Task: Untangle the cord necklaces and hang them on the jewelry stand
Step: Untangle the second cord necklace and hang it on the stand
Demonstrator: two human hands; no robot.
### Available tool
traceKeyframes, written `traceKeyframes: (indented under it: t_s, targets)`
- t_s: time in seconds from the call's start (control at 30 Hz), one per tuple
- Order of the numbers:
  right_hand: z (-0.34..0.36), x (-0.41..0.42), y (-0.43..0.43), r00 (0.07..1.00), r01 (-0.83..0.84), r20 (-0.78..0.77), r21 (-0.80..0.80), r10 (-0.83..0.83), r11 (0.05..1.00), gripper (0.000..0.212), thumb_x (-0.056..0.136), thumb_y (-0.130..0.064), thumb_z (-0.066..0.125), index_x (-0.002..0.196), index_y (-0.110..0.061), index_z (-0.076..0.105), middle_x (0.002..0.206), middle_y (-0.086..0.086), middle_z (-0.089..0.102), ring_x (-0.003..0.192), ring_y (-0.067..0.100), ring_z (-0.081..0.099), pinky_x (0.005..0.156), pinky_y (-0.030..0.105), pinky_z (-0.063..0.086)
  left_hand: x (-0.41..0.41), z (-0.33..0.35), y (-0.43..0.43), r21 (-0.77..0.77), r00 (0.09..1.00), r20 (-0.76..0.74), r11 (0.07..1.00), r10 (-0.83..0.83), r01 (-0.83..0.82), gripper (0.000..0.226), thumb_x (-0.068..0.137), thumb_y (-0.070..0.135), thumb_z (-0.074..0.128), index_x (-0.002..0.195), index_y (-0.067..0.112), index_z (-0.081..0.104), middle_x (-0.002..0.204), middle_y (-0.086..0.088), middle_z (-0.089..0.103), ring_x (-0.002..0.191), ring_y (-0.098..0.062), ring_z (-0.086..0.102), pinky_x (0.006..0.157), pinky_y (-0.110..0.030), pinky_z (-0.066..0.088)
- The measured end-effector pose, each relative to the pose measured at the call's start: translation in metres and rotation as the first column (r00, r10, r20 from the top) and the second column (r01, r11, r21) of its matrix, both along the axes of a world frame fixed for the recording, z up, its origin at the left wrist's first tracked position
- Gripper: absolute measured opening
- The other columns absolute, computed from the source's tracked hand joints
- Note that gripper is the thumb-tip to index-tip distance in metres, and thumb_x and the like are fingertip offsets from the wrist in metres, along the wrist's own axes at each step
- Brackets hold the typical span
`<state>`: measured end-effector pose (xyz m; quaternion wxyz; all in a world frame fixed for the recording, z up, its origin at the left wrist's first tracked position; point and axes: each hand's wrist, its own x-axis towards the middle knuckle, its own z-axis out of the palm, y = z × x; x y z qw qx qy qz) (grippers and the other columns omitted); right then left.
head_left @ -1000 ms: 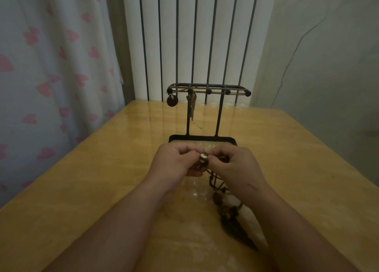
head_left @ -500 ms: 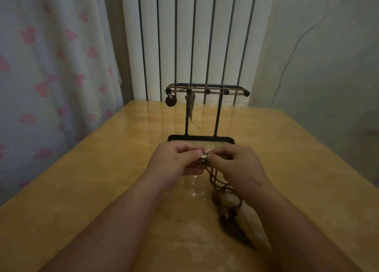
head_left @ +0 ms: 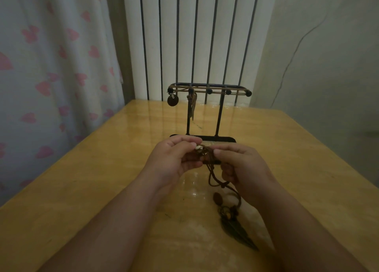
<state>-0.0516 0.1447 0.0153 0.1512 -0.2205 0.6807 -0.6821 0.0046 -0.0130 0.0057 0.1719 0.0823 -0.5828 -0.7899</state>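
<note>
A black jewelry stand (head_left: 219,115) stands on the wooden table (head_left: 102,179) just beyond my hands. From its top bar hang a cord necklace with a round dark pendant (head_left: 172,100) and one with a long pale pendant (head_left: 192,107). My left hand (head_left: 174,158) and my right hand (head_left: 242,165) pinch a tangle of brown cord necklaces (head_left: 207,154) between them, with a small pale bead at the top. Cords trail down to beads and a dark feather pendant (head_left: 238,232) lying on the table.
A white radiator (head_left: 196,35) rises behind the table's far edge. A curtain with pink hearts (head_left: 51,66) hangs along the left side, and a pale wall (head_left: 328,56) lies to the right.
My hands have drawn slightly apart, baring more of the tangled cords between them. The feather pendant still lies on the table.
</note>
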Motion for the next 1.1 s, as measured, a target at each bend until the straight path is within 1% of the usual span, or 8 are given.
traceKeyframes:
  t_s: [0.23, 0.4, 0.5, 0.6, 0.7, 0.83, 1.0, 1.1]
  targets:
    - [0.0045, 0.0084, -0.0021, 0.992, 0.077, -0.107, 0.035, -0.073, 0.996, 0.012, 0.093, -0.014, 0.061, 0.1, -0.018, 0.07, 0.083, 0.0, 0.076, 0.057, 0.0, 0.062, 0.054, 0.024, 0.04, -0.0008, -0.0011, -0.0005, 0.095, 0.993, -0.042, 0.989, -0.108, 0.112, 0.021, 0.098, 0.01, 0.051, 0.103, 0.008, 0.071, 0.096, -0.014, 0.071, 0.083, -0.023, 0.07, 0.067, -0.03, 0.056]
    - [0.005, 0.0078, -0.0036, 0.971, 0.146, -0.194, 0.024, -0.138, 0.989, 0.006, 0.093, -0.013, 0.062, 0.097, -0.014, 0.065, 0.075, -0.006, 0.075, 0.065, 0.001, 0.068, 0.05, 0.011, 0.043, 0.0009, -0.0019, -0.0014, 0.077, 0.979, -0.105, 0.98, -0.174, 0.182, 0.034, 0.081, 0.012, 0.062, 0.114, 0.007, 0.068, 0.099, -0.011, 0.073, 0.085, -0.019, 0.07, 0.069, -0.027, 0.057]
    - [0.0052, 0.0086, -0.0025, 0.975, 0.14, -0.175, 0.005, -0.137, 0.99, 0.012, 0.094, -0.009, 0.057, 0.096, -0.014, 0.067, 0.068, -0.006, 0.071, 0.054, 0.0, 0.059, 0.053, 0.017, 0.044, 0.0, -0.0037, -0.0029, 0.0, 0.984, -0.107, 0.989, -0.144, 0.145, 0.029, 0.087, 0.001, 0.06, 0.113, 0.011, 0.069, 0.095, -0.008, 0.072, 0.079, -0.014, 0.067, 0.064, -0.025, 0.054]
    - [0.0052, 0.0066, -0.0013, 0.972, 0.146, -0.187, -0.006, -0.144, 0.989, 0.019, 0.093, -0.01, 0.053, 0.097, -0.017, 0.07, 0.083, -0.007, 0.072, 0.072, 0.012, 0.063, 0.068, 0.031, 0.05, -0.0012, -0.0045, -0.0025, -0.054, 0.989, -0.105, 0.994, -0.101, 0.096, 0.02, 0.087, 0.007, 0.062, 0.104, 0.013, 0.072, 0.09, -0.007, 0.071, 0.075, -0.014, 0.063, 0.063, -0.027, 0.05]
    - [0.0045, 0.0082, -0.002, 0.977, 0.051, -0.207, 0.011, -0.048, 0.999, 0.014, 0.092, -0.02, 0.061, 0.103, -0.019, 0.07, 0.093, -0.002, 0.072, 0.085, 0.015, 0.067, 0.07, 0.027, 0.055, -0.0017, -0.0054, -0.0022, -0.128, 0.991, -0.114, 0.99, -0.077, 0.062, 0.013, 0.088, 0.009, 0.063, 0.096, 0.015, 0.072, 0.087, -0.005, 0.072, 0.076, -0.014, 0.066, 0.063, -0.027, 0.049]
    - [0.0025, 0.0095, -0.0045, 0.967, 0.058, -0.252, 0.058, -0.041, 0.997, 0.01, 0.091, -0.017, 0.064, 0.097, -0.018, 0.072, 0.08, -0.002, 0.073, 0.067, 0.01, 0.065, 0.061, 0.024, 0.056, -0.0005, -0.0045, -0.0023, -0.146, 0.99, -0.121, 0.988, -0.071, 0.053, 0.018, 0.08, 0.021, 0.065, 0.096, 0.014, 0.071, 0.078, 0.001, 0.069, 0.071, -0.011, 0.064, 0.062, -0.026, 0.049]
    - [0.007, 0.0107, -0.005, 0.997, 0.022, -0.077, -0.016, -0.023, 1.0, 0.014, 0.098, -0.014, 0.052, 0.097, -0.009, 0.065, 0.07, 0.004, 0.068, 0.054, 0.015, 0.053, 0.047, 0.027, 0.042, -0.0011, -0.003, -0.0008, -0.103, 0.991, -0.128, 0.994, -0.035, 0.022, 0.026, 0.096, 0.012, 0.053, 0.088, 0.021, 0.076, 0.069, -0.002, 0.059, 0.066, -0.014, 0.056, 0.061, -0.028, 0.047]
    - [0.0081, 0.0086, -0.0043, 1.0, 0.019, -0.022, -0.04, -0.02, 0.999, 0.017, 0.101, -0.016, 0.046, 0.105, -0.007, 0.06, 0.066, 0.007, 0.066, 0.047, 0.017, 0.043, 0.045, 0.029, 0.03, -0.001, -0.0007, -0.0016, -0.031, 0.989, -0.143, 0.999, -0.029, 0.025, 0.023, 0.099, 0.008, 0.048, 0.096, 0.012, 0.07, 0.066, -0.001, 0.057, 0.065, -0.011, 0.057, 0.062, -0.029, 0.05]
